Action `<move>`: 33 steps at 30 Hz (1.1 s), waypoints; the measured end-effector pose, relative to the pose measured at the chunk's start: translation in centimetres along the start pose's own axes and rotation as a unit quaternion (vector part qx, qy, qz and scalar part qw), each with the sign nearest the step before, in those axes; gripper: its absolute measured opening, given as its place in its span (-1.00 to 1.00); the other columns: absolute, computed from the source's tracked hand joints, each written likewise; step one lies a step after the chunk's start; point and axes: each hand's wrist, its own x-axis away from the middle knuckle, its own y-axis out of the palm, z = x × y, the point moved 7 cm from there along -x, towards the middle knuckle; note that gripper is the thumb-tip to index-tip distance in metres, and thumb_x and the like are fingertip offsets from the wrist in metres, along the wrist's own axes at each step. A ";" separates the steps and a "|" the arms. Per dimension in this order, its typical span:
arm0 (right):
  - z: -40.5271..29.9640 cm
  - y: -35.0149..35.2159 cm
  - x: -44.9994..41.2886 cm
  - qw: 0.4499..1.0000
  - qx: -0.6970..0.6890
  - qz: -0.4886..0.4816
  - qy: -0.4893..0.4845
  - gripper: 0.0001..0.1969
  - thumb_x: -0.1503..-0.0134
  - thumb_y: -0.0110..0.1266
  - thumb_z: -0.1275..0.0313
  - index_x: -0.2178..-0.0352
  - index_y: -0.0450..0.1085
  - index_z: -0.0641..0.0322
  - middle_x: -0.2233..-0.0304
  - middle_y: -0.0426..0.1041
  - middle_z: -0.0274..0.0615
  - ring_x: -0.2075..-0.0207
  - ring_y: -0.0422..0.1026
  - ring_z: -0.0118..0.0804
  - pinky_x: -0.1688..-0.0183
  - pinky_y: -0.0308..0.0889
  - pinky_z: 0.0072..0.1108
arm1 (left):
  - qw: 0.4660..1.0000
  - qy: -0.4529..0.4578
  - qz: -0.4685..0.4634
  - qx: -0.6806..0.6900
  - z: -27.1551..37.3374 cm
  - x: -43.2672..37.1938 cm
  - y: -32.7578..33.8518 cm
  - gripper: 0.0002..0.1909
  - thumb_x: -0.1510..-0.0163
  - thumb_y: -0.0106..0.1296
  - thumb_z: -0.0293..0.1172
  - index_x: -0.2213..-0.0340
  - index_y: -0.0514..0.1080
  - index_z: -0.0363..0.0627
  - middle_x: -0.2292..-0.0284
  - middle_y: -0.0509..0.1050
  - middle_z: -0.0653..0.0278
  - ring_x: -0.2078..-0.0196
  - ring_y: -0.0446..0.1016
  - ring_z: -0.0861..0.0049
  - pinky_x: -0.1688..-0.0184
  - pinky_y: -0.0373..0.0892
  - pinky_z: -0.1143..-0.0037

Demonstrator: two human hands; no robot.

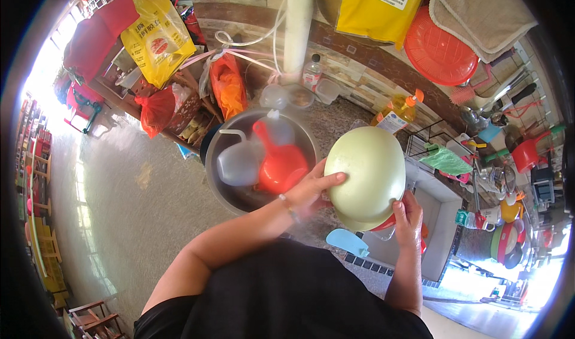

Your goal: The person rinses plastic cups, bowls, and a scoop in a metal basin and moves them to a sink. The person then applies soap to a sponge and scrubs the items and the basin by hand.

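A pale green bowl (366,175), its rounded underside facing up, is held between both hands over the edge of the counter and sink. My left hand (321,188) grips its left side, thumb on the outer surface; my right hand (407,215) holds its lower right rim. Part of something red shows beneath the bowl; what it is remains hidden. To the left, a large metal basin (215,177) holds a red plastic dipper (283,168) and a translucent plastic vessel (238,163). A light blue plastic piece (348,242) lies by the sink's near edge.
The sink (438,231) is at the right, beside a black wire rack (422,136) with a green cloth (444,159). A pump bottle of yellow liquid (395,113) stands against the wall. Utensils and a red colander (440,49) hang above. Bags and baskets crowd the upper left.
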 end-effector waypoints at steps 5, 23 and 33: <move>3.0 -2.9 -1.0 0.982 -0.155 0.088 0.067 -0.71 -0.16 0.03 0.26 0.41 0.38 0.35 0.54 0.37 -0.29 0.44 0.24 -0.51 0.36 0.22 -0.60 | 0.997 -0.022 -0.011 0.069 0.3 0.9 -0.8 -0.07 0.15 0.25 0.01 -0.17 0.02 0.06 -0.10 0.19 0.21 -0.17 0.14 0.26 -0.11 0.11 -0.01; -2.9 20.7 -6.7 0.977 -0.068 -0.200 0.007 -0.68 -0.23 -0.10 0.26 0.14 0.35 0.30 0.26 0.45 -0.06 0.18 0.41 -0.25 0.07 0.27 -0.41 | 0.955 0.192 0.208 -0.081 16.3 16.2 -11.2 -0.22 0.00 0.09 0.06 -0.16 0.07 0.05 -0.08 0.29 0.28 -0.10 0.31 0.35 -0.04 0.30 0.21; 0.1 33.8 -6.1 0.916 -0.083 -0.392 -0.022 -0.61 -0.19 -0.09 0.13 0.24 0.36 0.31 0.37 0.44 0.00 0.26 0.43 -0.17 0.14 0.28 -0.43 | 0.943 0.233 0.226 -0.080 16.1 20.4 -15.1 -0.17 0.01 0.10 0.06 -0.17 0.04 -0.03 -0.09 0.26 0.26 -0.11 0.28 0.34 -0.04 0.28 0.25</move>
